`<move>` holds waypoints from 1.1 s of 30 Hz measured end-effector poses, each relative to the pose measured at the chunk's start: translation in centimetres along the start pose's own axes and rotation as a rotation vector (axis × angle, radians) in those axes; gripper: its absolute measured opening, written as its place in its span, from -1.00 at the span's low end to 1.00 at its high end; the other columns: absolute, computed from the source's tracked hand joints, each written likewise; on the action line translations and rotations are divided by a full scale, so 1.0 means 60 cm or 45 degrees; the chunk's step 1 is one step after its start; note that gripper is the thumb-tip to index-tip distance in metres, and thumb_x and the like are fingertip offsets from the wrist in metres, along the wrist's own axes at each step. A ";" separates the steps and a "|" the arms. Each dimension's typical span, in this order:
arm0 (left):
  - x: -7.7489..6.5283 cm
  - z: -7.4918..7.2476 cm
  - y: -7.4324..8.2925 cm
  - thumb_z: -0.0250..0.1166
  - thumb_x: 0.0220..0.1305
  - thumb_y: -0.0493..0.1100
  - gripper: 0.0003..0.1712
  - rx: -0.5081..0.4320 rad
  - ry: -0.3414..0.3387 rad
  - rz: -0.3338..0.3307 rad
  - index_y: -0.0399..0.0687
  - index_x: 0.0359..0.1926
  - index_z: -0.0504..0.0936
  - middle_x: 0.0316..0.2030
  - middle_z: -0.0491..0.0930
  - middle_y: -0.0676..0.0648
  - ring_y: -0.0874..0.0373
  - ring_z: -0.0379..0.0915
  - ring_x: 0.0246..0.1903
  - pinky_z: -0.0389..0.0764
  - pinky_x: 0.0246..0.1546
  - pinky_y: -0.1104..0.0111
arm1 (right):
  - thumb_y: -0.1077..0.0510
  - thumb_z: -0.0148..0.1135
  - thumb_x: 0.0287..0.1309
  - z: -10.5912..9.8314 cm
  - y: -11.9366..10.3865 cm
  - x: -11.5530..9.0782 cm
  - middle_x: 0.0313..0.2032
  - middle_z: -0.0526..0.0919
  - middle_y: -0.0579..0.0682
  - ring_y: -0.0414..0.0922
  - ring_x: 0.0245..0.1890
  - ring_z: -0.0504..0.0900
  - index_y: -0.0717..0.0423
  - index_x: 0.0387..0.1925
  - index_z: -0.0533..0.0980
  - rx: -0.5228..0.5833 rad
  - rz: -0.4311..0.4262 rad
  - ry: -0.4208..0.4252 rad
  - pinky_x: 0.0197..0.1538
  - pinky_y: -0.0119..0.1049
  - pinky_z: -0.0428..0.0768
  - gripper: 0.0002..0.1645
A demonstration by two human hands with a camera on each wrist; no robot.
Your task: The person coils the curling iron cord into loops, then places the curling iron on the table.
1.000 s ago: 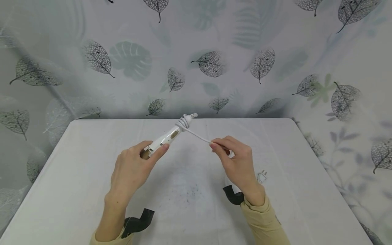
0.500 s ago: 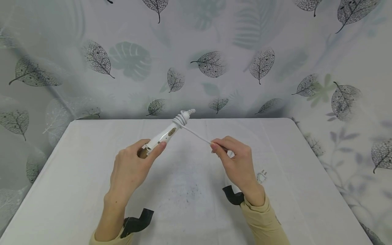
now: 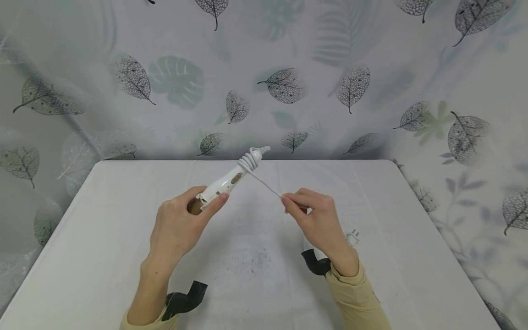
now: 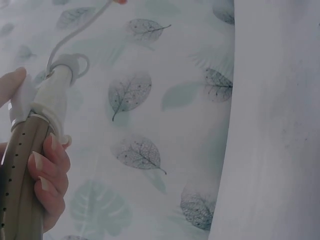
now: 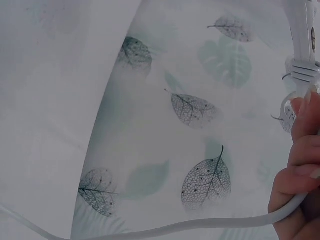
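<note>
My left hand (image 3: 177, 224) grips a hair curling iron (image 3: 224, 182) around its brown, hole-lined barrel (image 4: 22, 175), with the thumb up along the white part. The iron tilts up and away to the right over the table. Several turns of its white cord (image 3: 268, 186) are wound about the tail end of the handle. From these turns the cord runs, nearly straight, to my right hand (image 3: 317, 217), which pinches it between thumb and forefinger. In the right wrist view the cord (image 5: 200, 223) also passes under the curled fingers and trails off left.
A two-pin plug (image 3: 352, 237) lies on the white-covered table (image 3: 412, 275) beside my right wrist. Black curved pieces (image 3: 187, 298) stick out at both wrists. Leaf-patterned cloth (image 3: 247, 59) hangs behind the table and at its sides.
The iron's tail end has risen slightly, swung left, then come back right. My right hand has dipped a little, still pinching the cord. The number of turns looks the same.
</note>
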State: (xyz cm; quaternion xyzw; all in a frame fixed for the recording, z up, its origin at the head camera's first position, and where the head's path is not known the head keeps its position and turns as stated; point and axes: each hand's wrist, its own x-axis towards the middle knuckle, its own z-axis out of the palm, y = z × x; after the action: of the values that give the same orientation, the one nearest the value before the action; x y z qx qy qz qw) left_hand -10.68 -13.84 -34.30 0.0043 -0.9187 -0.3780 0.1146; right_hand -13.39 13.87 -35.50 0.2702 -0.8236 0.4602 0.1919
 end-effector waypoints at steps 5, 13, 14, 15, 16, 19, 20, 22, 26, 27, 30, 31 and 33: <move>0.000 0.002 0.000 0.25 0.22 0.43 -0.51 -0.028 0.000 0.048 0.20 -0.15 0.64 -0.68 0.13 0.13 0.26 0.03 -0.66 0.10 -0.64 0.39 | 0.30 0.31 0.27 0.002 0.000 -0.002 -0.58 0.47 -0.20 -0.27 -0.60 0.31 0.07 -0.40 0.70 0.005 0.058 -0.058 -0.55 -0.42 0.27 -0.85; -0.002 0.004 0.000 0.29 0.25 0.35 -0.56 -0.085 -0.073 0.134 0.22 -0.06 0.66 -0.68 0.20 0.12 0.27 0.11 -0.67 0.16 -0.65 0.40 | 0.33 0.31 0.25 0.005 0.007 -0.004 -0.59 0.44 -0.18 -0.29 -0.61 0.29 0.12 -0.36 0.72 -0.017 0.030 -0.097 -0.54 -0.45 0.26 -0.87; -0.003 0.004 0.000 0.30 0.25 0.34 -0.56 -0.093 -0.084 0.144 0.22 -0.04 0.66 -0.67 0.23 0.12 0.27 0.14 -0.67 0.18 -0.65 0.41 | 0.34 0.31 0.24 0.006 0.007 -0.004 -0.59 0.44 -0.18 -0.29 -0.61 0.29 0.13 -0.36 0.72 -0.022 0.022 -0.099 -0.54 -0.45 0.26 -0.88; -0.004 0.004 0.000 0.31 0.25 0.32 -0.57 -0.103 -0.096 0.159 0.22 -0.02 0.66 -0.67 0.26 0.12 0.27 0.17 -0.66 0.20 -0.64 0.41 | 0.34 0.32 0.23 0.006 0.008 -0.003 -0.59 0.45 -0.18 -0.29 -0.61 0.29 0.14 -0.36 0.72 -0.024 0.015 -0.100 -0.54 -0.45 0.26 -0.88; -0.005 0.003 0.000 0.33 0.25 0.30 -0.58 -0.116 -0.109 0.178 0.21 -0.01 0.67 -0.67 0.30 0.12 0.27 0.21 -0.66 0.23 -0.64 0.41 | 0.35 0.32 0.23 0.006 0.008 -0.003 -0.59 0.45 -0.18 -0.30 -0.62 0.28 0.15 -0.36 0.72 -0.026 0.008 -0.100 -0.54 -0.46 0.25 -0.88; -0.008 0.003 0.000 0.38 0.24 0.23 -0.59 -0.159 -0.145 0.231 0.19 0.01 0.68 -0.65 0.39 0.14 0.27 0.28 -0.64 0.29 -0.64 0.42 | 0.36 0.32 0.22 0.007 0.008 -0.002 -0.59 0.46 -0.18 -0.31 -0.62 0.28 0.16 -0.40 0.71 -0.035 -0.008 -0.088 -0.56 -0.46 0.25 -0.87; -0.009 0.003 0.001 0.39 0.23 0.20 -0.60 -0.181 -0.161 0.256 0.17 0.01 0.68 -0.63 0.43 0.15 0.28 0.30 -0.64 0.31 -0.64 0.42 | 0.36 0.32 0.22 0.007 0.009 -0.001 -0.59 0.46 -0.18 -0.31 -0.62 0.28 0.16 -0.42 0.70 -0.038 -0.012 -0.083 -0.56 -0.46 0.25 -0.87; -0.010 0.004 0.002 0.42 0.23 0.14 -0.63 -0.226 -0.197 0.306 0.16 0.00 0.69 -0.59 0.50 0.17 0.29 0.34 -0.64 0.35 -0.65 0.43 | 0.36 0.32 0.22 0.007 0.008 0.000 -0.59 0.47 -0.18 -0.31 -0.62 0.28 0.16 -0.44 0.69 -0.044 -0.018 -0.077 -0.56 -0.46 0.25 -0.86; -0.012 0.004 0.003 0.44 0.23 0.06 -0.74 -0.318 -0.272 0.401 0.20 -0.08 0.70 -0.53 0.56 0.19 0.32 0.37 -0.67 0.38 -0.68 0.42 | 0.38 0.32 0.20 0.008 0.007 0.001 -0.56 0.52 -0.15 -0.31 -0.61 0.29 0.17 -0.45 0.67 -0.061 -0.017 -0.084 -0.55 -0.45 0.27 -0.86; -0.012 0.004 0.003 0.44 0.24 0.05 -0.76 -0.336 -0.287 0.415 0.21 -0.08 0.70 -0.51 0.57 0.19 0.32 0.38 -0.67 0.39 -0.67 0.42 | 0.39 0.33 0.18 0.008 0.007 0.001 -0.56 0.52 -0.14 -0.31 -0.61 0.29 0.18 -0.45 0.67 -0.071 -0.018 -0.085 -0.54 -0.45 0.27 -0.87; -0.014 0.003 0.003 0.44 0.24 0.01 -0.77 -0.406 -0.343 0.442 0.21 -0.08 0.71 -0.44 0.62 0.16 0.32 0.47 -0.62 0.49 -0.62 0.42 | 0.44 0.37 0.10 0.007 0.007 -0.001 -0.57 0.50 -0.11 -0.31 -0.60 0.27 0.20 -0.46 0.65 -0.117 -0.028 -0.064 -0.54 -0.44 0.28 -0.87; -0.014 0.003 0.003 0.44 0.25 0.00 -0.76 -0.422 -0.363 0.451 0.20 -0.07 0.71 -0.42 0.63 0.15 0.32 0.49 -0.61 0.52 -0.60 0.41 | 0.45 0.38 0.08 0.007 0.008 -0.002 -0.59 0.48 -0.11 -0.32 -0.61 0.25 0.21 -0.47 0.65 -0.142 -0.036 -0.051 -0.53 -0.44 0.28 -0.86; -0.014 0.003 0.002 0.44 0.25 -0.02 -0.74 -0.449 -0.402 0.463 0.18 -0.04 0.71 -0.37 0.66 0.14 0.31 0.54 -0.56 0.56 -0.56 0.40 | 0.47 0.38 0.05 0.006 0.009 -0.002 -0.58 0.48 -0.10 -0.32 -0.61 0.25 0.22 -0.41 0.67 -0.169 -0.047 -0.029 -0.53 -0.44 0.28 -0.86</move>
State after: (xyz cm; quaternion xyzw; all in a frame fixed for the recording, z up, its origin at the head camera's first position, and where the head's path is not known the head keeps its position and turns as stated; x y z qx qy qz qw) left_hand -9.87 -13.55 -34.49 -0.2390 -0.8311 -0.5009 0.0351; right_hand -13.65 13.80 -36.09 0.2771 -0.8493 0.3980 0.2085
